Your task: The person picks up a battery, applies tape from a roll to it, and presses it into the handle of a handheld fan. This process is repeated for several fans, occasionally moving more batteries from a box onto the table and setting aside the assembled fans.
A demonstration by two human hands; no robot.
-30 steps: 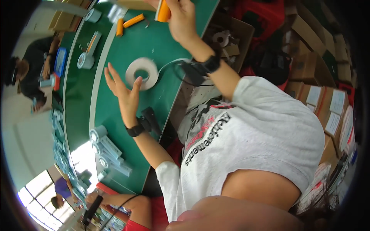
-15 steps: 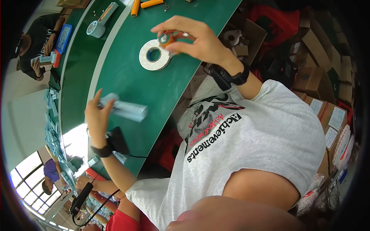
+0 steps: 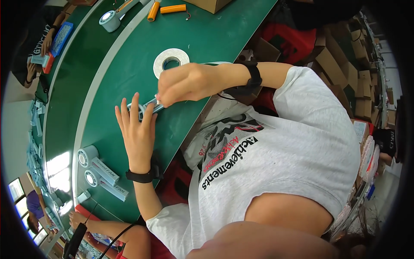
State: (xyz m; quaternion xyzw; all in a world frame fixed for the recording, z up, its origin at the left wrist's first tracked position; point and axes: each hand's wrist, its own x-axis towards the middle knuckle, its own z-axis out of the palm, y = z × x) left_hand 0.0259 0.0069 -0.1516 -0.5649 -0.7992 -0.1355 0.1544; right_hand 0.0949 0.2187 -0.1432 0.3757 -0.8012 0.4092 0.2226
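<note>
Spread fingers of my left hand (image 3: 139, 138) rest around and over the head of a light-blue handheld fan housing (image 3: 141, 111), pinning it on the green tabletop. Part of the housing is covered by those fingers. My right hand (image 3: 183, 84) is closed, palm down, over the handle end of the same housing. Its fingertips are pressed together, with a bit of white showing beside them. What they pinch is hidden. Just beyond my right hand lies a roll of white tape (image 3: 161, 57), partly covered by its knuckles.
Two light-blue fans (image 3: 88, 156) lie left of my left wrist. Orange cylindrical batteries (image 3: 173, 8) and another fan (image 3: 110, 21) are at the far side, by a cardboard box (image 3: 207, 3). A co-worker's arm (image 3: 116, 228) is at lower left; another person works across the table.
My right hand, which held up an orange battery, has come down leftward onto the housing. My left hand has brought the housing from mid-air to the tabletop. The view has shifted slightly.
</note>
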